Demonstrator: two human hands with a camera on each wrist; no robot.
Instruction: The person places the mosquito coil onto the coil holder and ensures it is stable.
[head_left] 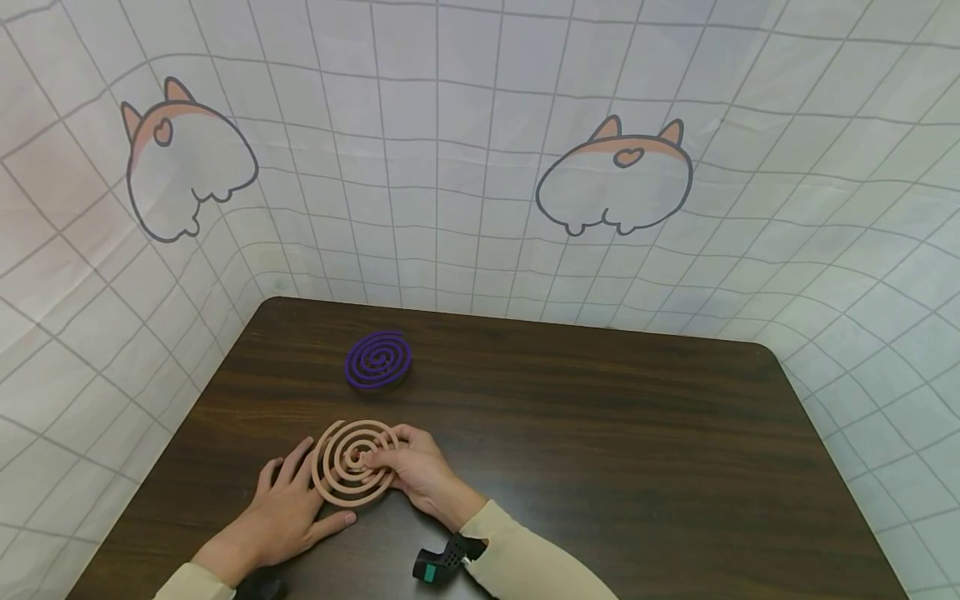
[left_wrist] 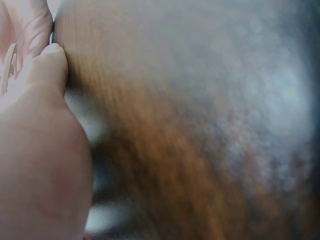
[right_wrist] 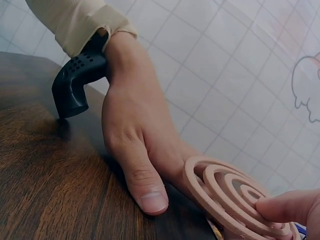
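Observation:
My right hand (head_left: 423, 475) pinches a tan mosquito coil (head_left: 327, 492), its thumb on top near the centre of the spiral. The right wrist view shows the coil (right_wrist: 197, 187) held tilted above the table, with the right thumb (right_wrist: 290, 206) pressing on it. My left hand (head_left: 285, 517) lies with fingers spread at the coil's left side; the coil covers part of it, and whether they touch I cannot tell. Farther back on the table sits a purple mosquito coil (head_left: 348, 367). The left wrist view is mostly blurred, with the left hand (left_wrist: 42, 155) along its left edge.
The dark wooden table (head_left: 600, 450) spreads to the right of both hands. A white grid-patterned curtain (head_left: 465, 183) surrounds its back and sides. A black wrist camera mount (head_left: 450, 557) hangs below the right sleeve, close to the tabletop.

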